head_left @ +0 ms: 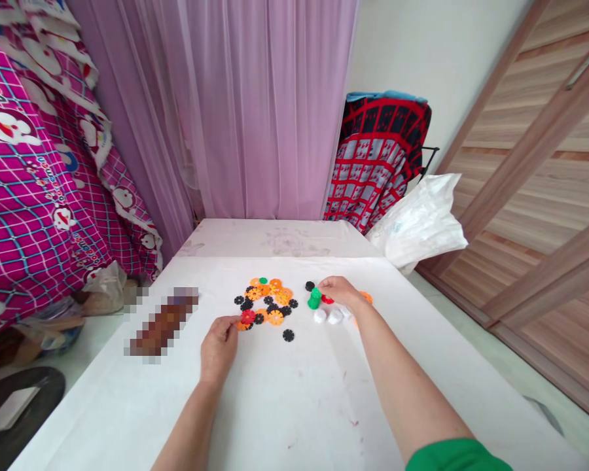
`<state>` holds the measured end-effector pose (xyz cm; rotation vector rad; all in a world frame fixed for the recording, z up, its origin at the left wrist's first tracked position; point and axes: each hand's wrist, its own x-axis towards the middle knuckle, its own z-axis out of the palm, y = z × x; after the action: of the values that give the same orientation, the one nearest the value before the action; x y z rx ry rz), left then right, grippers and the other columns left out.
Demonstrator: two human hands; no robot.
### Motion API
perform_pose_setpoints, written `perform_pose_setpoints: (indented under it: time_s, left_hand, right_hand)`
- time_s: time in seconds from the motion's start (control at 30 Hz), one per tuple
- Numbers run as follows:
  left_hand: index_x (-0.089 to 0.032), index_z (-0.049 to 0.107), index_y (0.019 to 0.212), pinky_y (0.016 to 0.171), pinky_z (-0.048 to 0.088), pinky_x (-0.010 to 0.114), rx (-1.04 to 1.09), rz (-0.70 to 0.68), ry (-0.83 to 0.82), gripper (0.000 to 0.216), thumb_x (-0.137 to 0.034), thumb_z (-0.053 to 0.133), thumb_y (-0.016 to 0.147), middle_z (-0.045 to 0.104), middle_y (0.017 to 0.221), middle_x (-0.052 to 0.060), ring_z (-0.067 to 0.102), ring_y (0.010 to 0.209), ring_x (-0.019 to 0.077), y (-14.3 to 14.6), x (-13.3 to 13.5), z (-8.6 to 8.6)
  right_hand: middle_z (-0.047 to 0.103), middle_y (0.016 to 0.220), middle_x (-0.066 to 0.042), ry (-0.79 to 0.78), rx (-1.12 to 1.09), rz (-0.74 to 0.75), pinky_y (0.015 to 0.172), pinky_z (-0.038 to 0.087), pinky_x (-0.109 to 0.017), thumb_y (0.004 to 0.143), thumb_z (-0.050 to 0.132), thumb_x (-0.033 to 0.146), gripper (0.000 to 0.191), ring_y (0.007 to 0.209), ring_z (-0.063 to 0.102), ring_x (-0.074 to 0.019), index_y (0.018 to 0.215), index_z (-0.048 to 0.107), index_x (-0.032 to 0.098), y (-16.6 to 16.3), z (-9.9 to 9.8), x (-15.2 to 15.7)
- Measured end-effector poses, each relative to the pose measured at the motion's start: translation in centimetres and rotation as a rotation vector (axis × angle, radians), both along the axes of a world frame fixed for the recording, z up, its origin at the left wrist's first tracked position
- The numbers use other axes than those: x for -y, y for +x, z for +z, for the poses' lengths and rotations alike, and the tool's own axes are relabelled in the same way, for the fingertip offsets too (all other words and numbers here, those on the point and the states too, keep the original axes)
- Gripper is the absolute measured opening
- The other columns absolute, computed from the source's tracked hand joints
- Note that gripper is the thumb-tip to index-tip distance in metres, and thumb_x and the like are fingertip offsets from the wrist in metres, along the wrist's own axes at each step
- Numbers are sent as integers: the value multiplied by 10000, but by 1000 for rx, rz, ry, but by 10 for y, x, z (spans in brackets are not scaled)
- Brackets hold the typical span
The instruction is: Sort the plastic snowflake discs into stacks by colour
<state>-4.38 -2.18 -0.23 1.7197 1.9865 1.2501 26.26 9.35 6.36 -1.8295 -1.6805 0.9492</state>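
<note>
We see the green stack (314,301) of notched discs on the white tabletop (285,405), and we take our places from it. Our right hand (342,293) reaches in from its right, fingertips drawn together at its top; we cannot tell whether they grip a disc. Red discs (327,299) show just right of the stack, under that hand, and white discs (335,316) lie just in front and to the right. A black disc (309,286) sits just behind it. Left of the stack spreads a loose pile (268,301), mostly orange and black. At the pile's near left edge, our left hand (219,347) has its fingertips closed together at a red disc (248,316); whether it grips that disc, we cannot tell. Far left of the stack is a pixelated object (164,320). Well behind it hangs a purple curtain (275,111); behind and right stands a white bag (422,219).
</note>
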Motion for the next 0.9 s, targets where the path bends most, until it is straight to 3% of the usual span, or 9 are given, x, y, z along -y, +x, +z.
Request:
perform_pose_setpoints:
  time_s: [0.2, 0.43, 0.6, 0.9]
  left_hand:
    - [-269, 720, 916, 763, 531, 307, -22, 4, 9, 303, -264, 433, 819, 708, 947, 18, 662, 869, 179, -2, 0, -3]
    - [-264, 717, 895, 758, 535, 313, 6, 8, 2, 303, -279, 426, 811, 708, 939, 25, 666, 862, 187, -1, 1, 0]
    - [-251, 715, 882, 759, 526, 306, 19, 32, -10, 283, -265, 443, 805, 711, 944, 29, 661, 830, 177, 1, -6, 5]
    - [-246, 704, 880, 776, 523, 309, 63, 38, -10, 273, -291, 441, 827, 696, 935, 32, 656, 810, 166, 3, -11, 2]
  right_hand:
    - [676, 667, 18, 30, 153, -5, 528, 366, -182, 734, 578, 158, 143, 572, 554, -91, 772, 714, 180, -4, -1, 0]
    - [729, 883, -11, 118, 338, -4, 656, 398, -207, 785, 536, 176, 195, 792, 629, -138, 845, 717, 216, -6, 16, -6]
    - [728, 1040, -15, 170, 425, 140, 765, 431, -228, 833, 512, 191, 250, 942, 640, -159, 953, 724, 248, -51, 22, -16]
    - [653, 1241, -39, 169, 528, 333, 935, 424, -272, 839, 553, 220, 333, 1157, 569, -187, 1141, 686, 270, -142, 10, -40]
